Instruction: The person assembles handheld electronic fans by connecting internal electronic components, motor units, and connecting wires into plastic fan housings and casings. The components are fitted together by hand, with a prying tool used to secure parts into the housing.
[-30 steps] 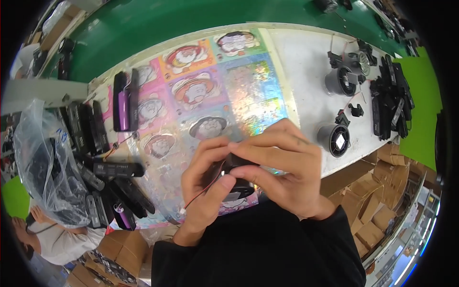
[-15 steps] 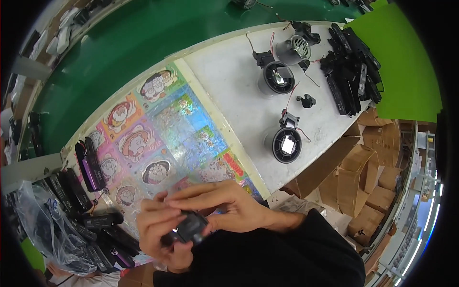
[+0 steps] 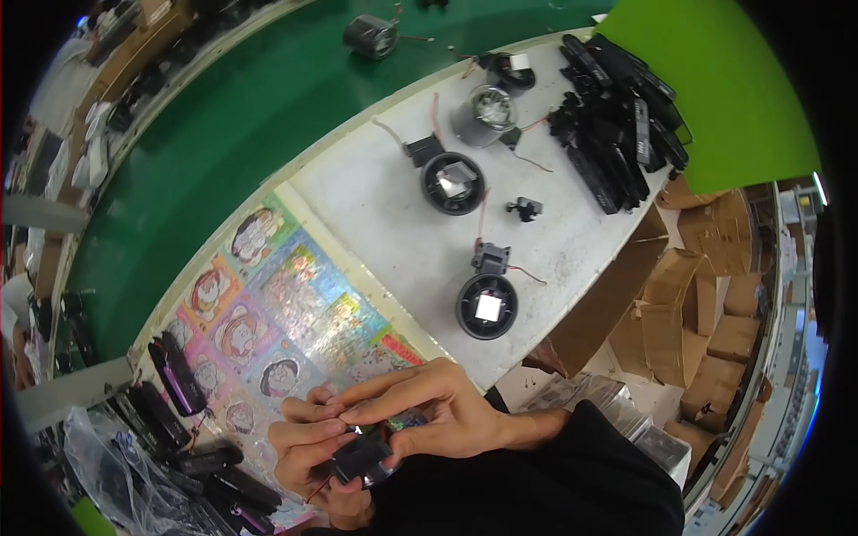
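Close to my body, both hands work on a small black plastic part with a shiny, clear rounded piece beside it; a thin reddish wire hangs below. My left hand closes its fingers and thumb around the left side. From the right, my right hand grips the other side, thumb low and fingertips reaching over the top to meet the left fingers. Much of the held piece is hidden by the fingers. Under the hands lies a mat of colourful cartoon stickers.
On the white tabletop stand round black-rimmed motor units with wires and a small black clip-like part. Black handheld casings pile up at the far right; more lie left by a clear plastic bag. A green conveyor belt runs behind; cardboard boxes stand right.
My view has shifted, so the table items appear further left. The held part has turned slightly in my fingers, showing a flat black face. On the belt, a round unit has come further into view.
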The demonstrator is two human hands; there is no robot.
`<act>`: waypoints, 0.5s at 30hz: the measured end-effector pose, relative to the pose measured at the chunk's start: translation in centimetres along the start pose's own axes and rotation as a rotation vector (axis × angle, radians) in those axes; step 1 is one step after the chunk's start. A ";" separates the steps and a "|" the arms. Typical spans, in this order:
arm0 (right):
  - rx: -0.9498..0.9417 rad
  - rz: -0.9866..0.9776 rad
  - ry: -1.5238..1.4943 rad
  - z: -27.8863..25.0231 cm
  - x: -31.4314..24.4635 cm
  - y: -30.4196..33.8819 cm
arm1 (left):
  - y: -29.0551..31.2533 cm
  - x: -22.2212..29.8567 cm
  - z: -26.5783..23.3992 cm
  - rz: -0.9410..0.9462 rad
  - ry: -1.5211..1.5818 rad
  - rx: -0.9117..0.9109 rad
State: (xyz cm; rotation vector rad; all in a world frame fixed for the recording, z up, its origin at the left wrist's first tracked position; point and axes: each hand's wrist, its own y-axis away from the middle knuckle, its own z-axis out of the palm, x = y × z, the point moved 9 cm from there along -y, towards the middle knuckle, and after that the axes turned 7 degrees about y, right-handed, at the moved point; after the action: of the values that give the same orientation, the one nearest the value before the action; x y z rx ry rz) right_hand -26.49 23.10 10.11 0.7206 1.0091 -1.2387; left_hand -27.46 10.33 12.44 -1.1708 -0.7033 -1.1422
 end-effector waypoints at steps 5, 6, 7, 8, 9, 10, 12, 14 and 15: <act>-0.048 -0.196 0.422 0.4 -3.8 -0.1 | 1.5 -2.5 0.2 -0.250 0.003 0.122; -0.025 -0.195 0.436 0.1 -3.9 0.5 | 1.5 -2.8 0.2 -0.253 -0.050 0.158; -0.023 -0.182 0.470 -0.1 -4.0 0.9 | 1.9 -2.8 1.3 -0.315 -0.045 -0.049; -0.023 -0.167 0.504 -0.4 -4.1 1.4 | 2.0 -2.8 2.2 -0.275 -0.020 -0.121; 0.019 -0.215 0.512 -1.5 -4.8 2.3 | 2.2 -2.8 3.2 -0.233 0.004 -0.191; 0.115 -0.146 0.491 -3.1 -5.2 3.2 | 2.0 -2.5 3.7 -0.300 0.003 -0.107; 0.416 -0.314 0.520 -7.2 -8.8 5.9 | 2.1 -3.2 4.2 -0.283 0.060 -0.243; 0.690 -0.154 0.759 -12.6 -9.8 7.9 | 2.1 -3.1 2.8 -0.289 0.063 -0.183; 0.839 -0.120 1.019 -15.7 -10.6 9.6 | 2.3 -3.3 1.6 -0.329 0.031 -0.171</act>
State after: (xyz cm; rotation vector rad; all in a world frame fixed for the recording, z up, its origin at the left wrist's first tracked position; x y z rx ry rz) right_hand -20.78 43.42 12.60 2.1084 1.3205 -1.4047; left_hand -26.17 12.87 9.16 -1.2053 -0.8066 -1.5171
